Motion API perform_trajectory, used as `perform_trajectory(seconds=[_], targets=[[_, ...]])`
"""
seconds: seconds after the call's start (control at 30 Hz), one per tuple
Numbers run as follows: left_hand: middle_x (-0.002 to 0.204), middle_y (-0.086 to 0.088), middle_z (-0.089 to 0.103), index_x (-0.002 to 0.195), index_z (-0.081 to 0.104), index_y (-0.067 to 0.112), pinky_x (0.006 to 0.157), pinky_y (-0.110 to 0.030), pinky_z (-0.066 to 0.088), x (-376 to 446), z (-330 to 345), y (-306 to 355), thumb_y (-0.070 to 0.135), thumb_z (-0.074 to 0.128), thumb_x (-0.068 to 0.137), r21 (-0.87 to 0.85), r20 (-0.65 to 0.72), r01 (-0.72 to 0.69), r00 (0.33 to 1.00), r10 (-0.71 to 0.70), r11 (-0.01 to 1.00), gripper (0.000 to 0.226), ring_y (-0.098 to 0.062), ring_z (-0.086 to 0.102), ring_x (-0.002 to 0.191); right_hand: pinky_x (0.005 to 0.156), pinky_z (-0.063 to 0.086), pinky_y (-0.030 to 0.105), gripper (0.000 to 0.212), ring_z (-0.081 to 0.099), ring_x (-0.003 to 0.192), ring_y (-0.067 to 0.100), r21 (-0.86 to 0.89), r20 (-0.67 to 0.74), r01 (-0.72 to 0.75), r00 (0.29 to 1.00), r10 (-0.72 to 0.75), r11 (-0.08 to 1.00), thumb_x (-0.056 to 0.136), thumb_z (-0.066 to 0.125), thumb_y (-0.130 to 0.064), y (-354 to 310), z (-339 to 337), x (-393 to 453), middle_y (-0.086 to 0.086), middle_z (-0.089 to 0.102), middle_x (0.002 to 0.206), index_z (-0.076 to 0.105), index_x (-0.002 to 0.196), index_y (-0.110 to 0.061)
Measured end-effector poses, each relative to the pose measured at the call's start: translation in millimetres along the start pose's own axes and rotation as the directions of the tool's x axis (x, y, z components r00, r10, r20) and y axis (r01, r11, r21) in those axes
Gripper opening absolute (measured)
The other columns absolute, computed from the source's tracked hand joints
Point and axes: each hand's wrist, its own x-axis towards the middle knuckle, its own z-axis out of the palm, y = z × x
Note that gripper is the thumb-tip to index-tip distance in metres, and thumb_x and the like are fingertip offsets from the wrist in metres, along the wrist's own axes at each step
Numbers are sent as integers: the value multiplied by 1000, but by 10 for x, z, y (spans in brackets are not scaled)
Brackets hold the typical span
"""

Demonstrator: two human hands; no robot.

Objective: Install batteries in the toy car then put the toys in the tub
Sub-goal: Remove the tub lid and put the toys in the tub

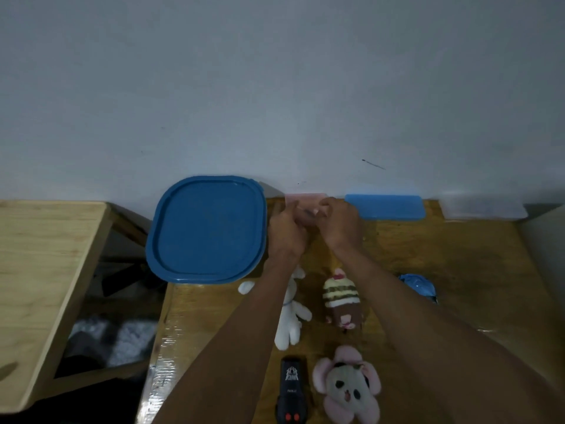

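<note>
My left hand (286, 229) and my right hand (339, 221) meet at the back of the wooden table (458, 270), fingers curled on a small translucent pink box (305, 197) by the wall. What lies between the fingertips is blurred. The tub, closed with a blue lid (208, 228), stands just left of my hands. A black toy car (292, 390) lies at the near edge under my left forearm. A white plush bunny (292, 316), a striped cake plush (339, 298) and a pink flower plush (347, 384) lie between my arms.
A flat blue case (385, 206) and a clear plastic box (483, 209) sit against the wall to the right. A crumpled blue item (419, 286) lies right of my right arm. A lighter wooden table (46, 270) stands to the left across a gap.
</note>
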Motion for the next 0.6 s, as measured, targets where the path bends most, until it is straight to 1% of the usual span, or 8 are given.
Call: perform_trajectory(seconds=[0.07,0.1,0.2,0.27,0.33,0.43,0.53,0.6], targets=[[126,-10,65,129,64,14,95,-30,48,-64,-172,78,-1,59,86,-26,-70,-49,996,47,998,45,-25,63,109,74,45,22,25,65,100,20,59,-49,-11,999,14,998,97,62,-29,-138,-94,-52,2,70,112,67,120,-22],[123,-9,68,131,63,15,96,-33,51,-84,-263,95,2,59,89,-66,-102,-66,993,59,996,44,-23,64,107,74,48,22,23,66,99,20,96,-64,-10,998,16,995,97,62,-27,-215,-128,-74,1,71,112,67,120,-23],[95,3,74,126,66,21,80,-33,60,-177,-631,173,12,58,96,-278,-156,-102,986,60,955,32,-9,69,85,81,57,27,20,69,95,18,185,-76,7,997,7,983,96,63,-28,-492,-188,-145,-1,74,108,66,116,-27],[91,9,72,123,68,21,76,-27,60,-217,-912,166,17,60,97,-314,-225,-130,973,59,940,27,-3,68,82,76,56,25,21,70,90,16,190,-37,27,999,-21,981,95,65,-30,-706,-193,-220,-3,75,104,66,116,-27],[97,4,73,121,70,19,77,-31,59,-229,-1155,41,22,60,97,-212,-335,-150,939,73,966,25,-9,68,88,73,55,25,22,69,89,15,204,35,51,998,-59,978,95,65,-28,-875,-127,-318,-3,74,103,66,117,-26],[117,-12,68,123,68,15,87,-43,52,-195,-1432,-353,26,61,97,17,-418,-20,908,26,1000,29,-30,59,109,78,59,34,24,68,91,18,216,127,38,990,-66,976,93,66,-29,-1045,35,-494,-2,73,103,66,116,-23],[135,-13,56,132,62,23,99,-52,44,-207,-1704,-786,31,60,97,231,-381,210,918,-110,950,36,-38,48,121,76,58,33,36,67,92,18,174,115,31,992,-51,984,88,73,-38,-1135,227,-608,-3,69,106,63,119,-23],[142,-13,51,137,58,28,104,-54,40,-193,-1842,-1029,30,59,98,275,-339,321,914,-221,906,40,-40,44,127,79,58,37,41,66,97,20,156,95,28,995,-43,987,86,75,-37,-1178,324,-641,-2,66,113,60,122,-23]])
